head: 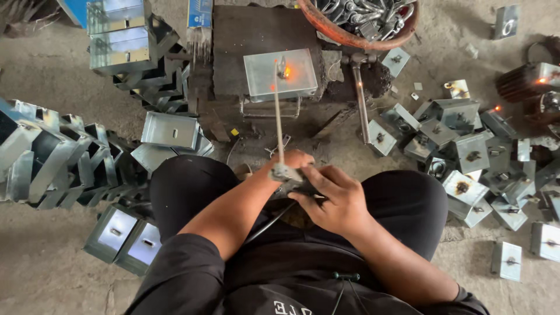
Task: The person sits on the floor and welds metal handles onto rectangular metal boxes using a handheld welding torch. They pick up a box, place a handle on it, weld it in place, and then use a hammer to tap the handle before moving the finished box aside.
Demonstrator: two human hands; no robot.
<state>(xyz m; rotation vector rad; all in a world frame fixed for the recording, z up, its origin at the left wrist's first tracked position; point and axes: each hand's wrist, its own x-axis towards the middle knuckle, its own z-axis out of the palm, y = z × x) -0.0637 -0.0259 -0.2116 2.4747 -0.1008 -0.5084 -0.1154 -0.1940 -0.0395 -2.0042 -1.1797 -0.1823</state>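
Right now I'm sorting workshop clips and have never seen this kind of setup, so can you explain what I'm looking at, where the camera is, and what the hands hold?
The one picture comes from a camera worn on a person's head, looking down at their own lap and arms. No machine is in view; the person sits low over a dirty concrete floor.

Both hands meet in front of the knees: the left hand and the right hand together grip a welding holder. A thin welding rod runs forward from it to a small metal box on a dark block, where an orange glow shows at the tip.

Stacks of similar shiny boxes lie to the left, and loose boxes with dark weld marks are scattered to the right. A round tub of metal hooks sits at the top.
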